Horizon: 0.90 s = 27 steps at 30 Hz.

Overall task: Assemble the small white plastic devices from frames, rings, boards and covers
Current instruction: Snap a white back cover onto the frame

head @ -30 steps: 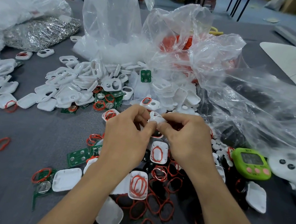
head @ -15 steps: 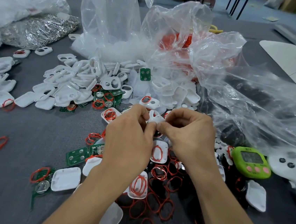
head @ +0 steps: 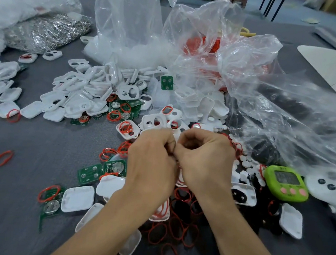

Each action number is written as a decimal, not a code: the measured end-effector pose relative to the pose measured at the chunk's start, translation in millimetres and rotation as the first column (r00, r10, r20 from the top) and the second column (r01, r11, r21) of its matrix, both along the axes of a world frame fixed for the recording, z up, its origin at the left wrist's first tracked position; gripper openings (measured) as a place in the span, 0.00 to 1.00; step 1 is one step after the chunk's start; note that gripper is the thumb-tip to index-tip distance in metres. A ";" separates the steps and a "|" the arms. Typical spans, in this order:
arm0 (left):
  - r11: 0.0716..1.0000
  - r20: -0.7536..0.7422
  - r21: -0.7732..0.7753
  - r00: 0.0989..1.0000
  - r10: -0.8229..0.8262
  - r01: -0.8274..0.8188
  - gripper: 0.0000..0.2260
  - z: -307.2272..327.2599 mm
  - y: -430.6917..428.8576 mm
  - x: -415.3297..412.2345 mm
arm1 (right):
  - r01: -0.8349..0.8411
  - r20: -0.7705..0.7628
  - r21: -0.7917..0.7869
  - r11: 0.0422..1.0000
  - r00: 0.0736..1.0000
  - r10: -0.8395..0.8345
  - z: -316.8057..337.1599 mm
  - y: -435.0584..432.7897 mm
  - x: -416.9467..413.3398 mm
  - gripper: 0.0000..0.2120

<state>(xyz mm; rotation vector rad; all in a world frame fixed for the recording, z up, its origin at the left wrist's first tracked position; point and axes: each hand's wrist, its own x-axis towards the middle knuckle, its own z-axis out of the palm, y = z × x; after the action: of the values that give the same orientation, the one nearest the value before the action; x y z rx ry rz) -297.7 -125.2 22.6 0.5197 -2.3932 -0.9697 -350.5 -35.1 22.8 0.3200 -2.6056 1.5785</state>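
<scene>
My left hand [head: 153,159] and my right hand [head: 203,160] meet at the middle of the table, fingers curled inward and knuckles nearly touching. Between them they pinch a small white plastic piece [head: 176,137]; only a sliver of it shows above the fingers. A heap of white frames [head: 87,96] lies to the upper left. Green boards [head: 90,173] sit left of my left wrist. Red rings [head: 175,230] are scattered under my forearms. White covers [head: 77,199] lie at the lower left.
Clear plastic bags [head: 132,19] of parts stand behind the heap and spread to the right. A silver bag [head: 46,29] lies at the back left. A green timer [head: 286,183] and a white controller-like object [head: 331,186] sit at the right. The grey cloth [head: 20,205] covers the table.
Both hands have closed tighter around the white piece, so it is now almost hidden. They have stayed in about the same place.
</scene>
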 end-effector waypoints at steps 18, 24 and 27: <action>0.881 -0.056 0.316 0.920 0.388 -0.352 0.05 4.9 -36.8 -6.4 | -0.234 0.005 0.432 0.871 0.966 0.257 5.3 11.1 -10.9 0.18; 0.930 -0.139 0.345 0.987 -0.081 0.125 0.09 8.1 -31.7 -3.8 | -0.260 -0.013 0.085 0.962 0.965 0.262 10.7 18.4 -11.3 0.11; 0.908 -0.127 0.323 0.963 -0.238 0.267 0.09 6.4 -27.2 -7.4 | -0.369 0.030 0.008 0.929 0.929 0.369 15.9 25.7 -14.6 0.10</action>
<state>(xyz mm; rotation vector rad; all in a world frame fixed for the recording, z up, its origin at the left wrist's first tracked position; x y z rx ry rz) -305.1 -152.4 29.0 0.2810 -2.2637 -1.5033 -365.1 -9.4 38.7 0.8401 -2.6971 1.6742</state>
